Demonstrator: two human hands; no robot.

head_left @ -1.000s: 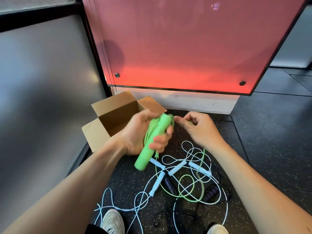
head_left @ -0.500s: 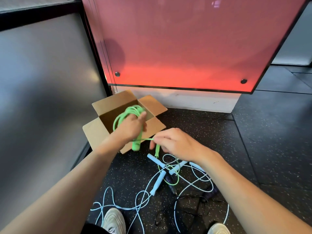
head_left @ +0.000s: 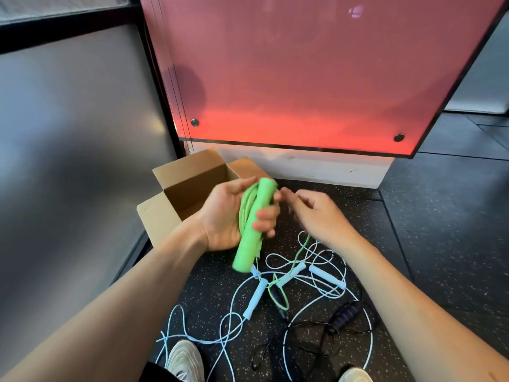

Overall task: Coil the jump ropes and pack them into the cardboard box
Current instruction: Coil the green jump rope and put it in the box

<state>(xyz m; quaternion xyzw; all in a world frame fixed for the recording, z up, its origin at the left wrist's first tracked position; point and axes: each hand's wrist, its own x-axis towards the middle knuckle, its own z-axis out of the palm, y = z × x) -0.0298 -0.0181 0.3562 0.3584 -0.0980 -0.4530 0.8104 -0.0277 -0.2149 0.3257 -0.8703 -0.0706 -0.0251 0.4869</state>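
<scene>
My left hand [head_left: 228, 216] curls round the green handle [head_left: 252, 230], with the coiled green rope [head_left: 245, 205] bunched between it and my palm. My right hand [head_left: 316, 213] sits just beside those fingertips, fingers bent — too blurred to tell whether they pinch the loose green strand [head_left: 298, 253] hanging below them. The open cardboard box [head_left: 190, 172] lies just behind my left fingers; the blue ropes [head_left: 254, 296] and a black rope [head_left: 348, 312] sprawl on the floor [head_left: 440, 230] beneath both hands.

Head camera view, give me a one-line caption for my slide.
Left hand holds a coiled bright green jump rope near an open brown cardboard box; right hand pinches its trailing cord.
</scene>
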